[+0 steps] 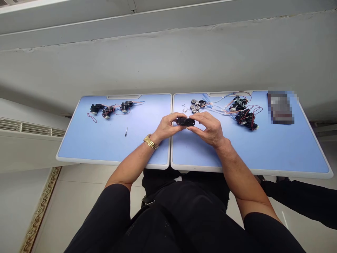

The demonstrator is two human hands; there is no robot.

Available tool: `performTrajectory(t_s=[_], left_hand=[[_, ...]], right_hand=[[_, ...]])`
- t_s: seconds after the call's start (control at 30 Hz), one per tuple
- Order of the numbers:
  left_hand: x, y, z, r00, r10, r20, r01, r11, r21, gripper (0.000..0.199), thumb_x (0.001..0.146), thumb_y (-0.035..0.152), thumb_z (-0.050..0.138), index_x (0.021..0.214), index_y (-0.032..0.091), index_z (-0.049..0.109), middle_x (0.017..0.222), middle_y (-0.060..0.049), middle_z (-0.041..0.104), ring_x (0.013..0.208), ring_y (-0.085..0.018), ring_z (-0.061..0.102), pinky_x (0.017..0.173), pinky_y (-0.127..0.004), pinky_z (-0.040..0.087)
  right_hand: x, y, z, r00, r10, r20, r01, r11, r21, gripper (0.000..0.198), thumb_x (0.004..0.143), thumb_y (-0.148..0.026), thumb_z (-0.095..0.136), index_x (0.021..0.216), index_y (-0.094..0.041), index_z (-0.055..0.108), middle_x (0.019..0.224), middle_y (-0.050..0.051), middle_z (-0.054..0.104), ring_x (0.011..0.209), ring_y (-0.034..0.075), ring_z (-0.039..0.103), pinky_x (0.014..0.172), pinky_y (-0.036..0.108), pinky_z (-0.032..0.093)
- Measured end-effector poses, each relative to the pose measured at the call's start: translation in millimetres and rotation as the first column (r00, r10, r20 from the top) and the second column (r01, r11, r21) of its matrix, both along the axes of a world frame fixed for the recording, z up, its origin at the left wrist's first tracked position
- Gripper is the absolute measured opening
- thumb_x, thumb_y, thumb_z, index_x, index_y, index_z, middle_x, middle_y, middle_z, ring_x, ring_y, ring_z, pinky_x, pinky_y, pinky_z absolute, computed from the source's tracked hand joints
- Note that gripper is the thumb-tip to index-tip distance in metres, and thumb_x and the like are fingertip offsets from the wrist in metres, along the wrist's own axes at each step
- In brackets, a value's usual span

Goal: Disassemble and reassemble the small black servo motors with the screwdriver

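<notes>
Between both hands, above the seam of the two desks, is a small black plastic assembly. My left hand, wearing a gold watch, pinches its left end. The thumb and fingers of my right hand close on its right end. Just beyond the hands lie a scatter of tiny screws and a cluster of small silver-and-black round parts. A small screwdriver rests on the left desk.
Wired black motor units sit on the left desk. More wired black units with blue and red leads lie on the right desk. A blurred dark rectangular item is at far right. Another person's leg shows below.
</notes>
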State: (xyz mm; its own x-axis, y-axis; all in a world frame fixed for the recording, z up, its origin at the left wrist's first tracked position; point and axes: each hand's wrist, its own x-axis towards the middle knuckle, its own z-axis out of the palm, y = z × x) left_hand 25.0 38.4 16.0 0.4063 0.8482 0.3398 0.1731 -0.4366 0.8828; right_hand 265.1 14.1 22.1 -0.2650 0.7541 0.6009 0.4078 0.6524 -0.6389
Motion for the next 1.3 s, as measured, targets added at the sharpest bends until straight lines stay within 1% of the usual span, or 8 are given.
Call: performTrajectory(t_s=[0.2,0.3,0.37,0.43,0.53,0.73,0.93,1.3], left_hand=[[0.1,0.5,-0.2,1.0,0.012,0.006,-0.012,1.0,0.024,0.032,0.092,0.033,0.087,0.122,0.023,0.08,0.12,-0.009,0.084,0.109,-0.021,0.078,0.097,-0.039,0.065],[0.1,0.1,-0.3,1.0,0.027,-0.002,-0.027,0.998,0.049,0.032,0.093,0.034,0.087,0.122,0.023,0.081,0.117,-0.008,0.084,0.101,-0.019,0.077,0.09,-0.036,0.064],[0.4,-0.6,0.4,0.999,0.037,-0.003,-0.037,0.998,0.048,0.033,0.092,0.036,0.088,0.122,0.024,0.081,0.115,-0.008,0.084,0.095,-0.018,0.075,0.084,-0.035,0.062],[0.8,-1.5,2.0,0.999,0.042,-0.012,-0.041,0.999,0.03,0.034,0.091,0.038,0.09,0.121,0.024,0.082,0.114,-0.008,0.083,0.092,-0.018,0.074,0.083,-0.035,0.062],[1.0,-3.0,4.7,0.999,0.039,-0.022,-0.039,0.999,-0.006,0.035,0.09,0.041,0.091,0.12,0.025,0.083,0.111,-0.007,0.083,0.09,-0.018,0.073,0.083,-0.035,0.062],[0.5,-3.5,3.3,0.999,0.037,0.018,-0.034,0.994,-0.108,0.04,0.086,0.044,0.094,0.117,0.022,0.084,0.105,-0.006,0.083,0.081,-0.015,0.068,0.076,-0.033,0.059],[1.3,-4.4,4.4,0.999,0.025,0.043,-0.017,0.984,-0.179,0.04,0.084,0.044,0.096,0.113,0.019,0.085,0.097,-0.005,0.081,0.075,-0.013,0.063,0.072,-0.03,0.056],[0.5,-4.4,2.7,0.999,0.035,0.006,-0.033,0.981,-0.19,0.043,0.084,0.051,0.096,0.11,0.019,0.085,0.082,-0.002,0.073,0.07,-0.013,0.058,0.066,-0.029,0.051]], right_hand=[[-0.3,-1.0,3.4,0.998,-0.024,0.065,0.024,1.0,-0.007,0.031,0.101,-0.052,0.08,0.126,-0.034,0.083,0.12,0.008,0.087,0.109,0.032,0.081,0.099,0.053,0.066],[-1.9,-2.6,5.9,0.999,-0.034,-0.012,0.034,0.999,-0.024,0.03,0.1,-0.051,0.081,0.125,-0.034,0.084,0.118,0.007,0.087,0.107,0.031,0.08,0.094,0.05,0.066],[-3.0,-3.5,6.8,0.987,-0.083,-0.135,0.073,0.994,-0.078,0.031,0.1,-0.053,0.082,0.124,-0.034,0.084,0.117,0.007,0.087,0.106,0.029,0.079,0.088,0.047,0.066],[-3.5,-3.3,6.8,0.958,-0.152,-0.244,0.11,0.978,-0.18,0.032,0.099,-0.057,0.081,0.121,-0.034,0.085,0.114,0.006,0.086,0.102,0.027,0.078,0.083,0.044,0.065],[-3.6,-1.3,5.6,0.934,-0.182,-0.306,0.086,0.949,-0.303,0.035,0.097,-0.063,0.081,0.116,-0.033,0.088,0.105,0.005,0.084,0.097,0.025,0.076,0.081,0.042,0.064],[-5.5,1.9,5.1,0.954,-0.13,-0.272,0.026,0.933,-0.358,0.041,0.096,-0.071,0.078,0.11,-0.034,0.09,0.099,0.005,0.082,0.092,0.024,0.074,0.076,0.04,0.062],[-5.5,2.4,5.4,0.967,-0.097,-0.237,-0.005,0.918,-0.396,0.041,0.098,-0.069,0.077,0.108,-0.032,0.091,0.093,0.004,0.081,0.088,0.022,0.072,0.076,0.038,0.058],[-5.6,1.8,7.0,0.975,-0.06,-0.215,-0.034,0.913,-0.408,0.043,0.099,-0.069,0.076,0.106,-0.03,0.091,0.089,0.004,0.079,0.083,0.02,0.07,0.073,0.036,0.058]])
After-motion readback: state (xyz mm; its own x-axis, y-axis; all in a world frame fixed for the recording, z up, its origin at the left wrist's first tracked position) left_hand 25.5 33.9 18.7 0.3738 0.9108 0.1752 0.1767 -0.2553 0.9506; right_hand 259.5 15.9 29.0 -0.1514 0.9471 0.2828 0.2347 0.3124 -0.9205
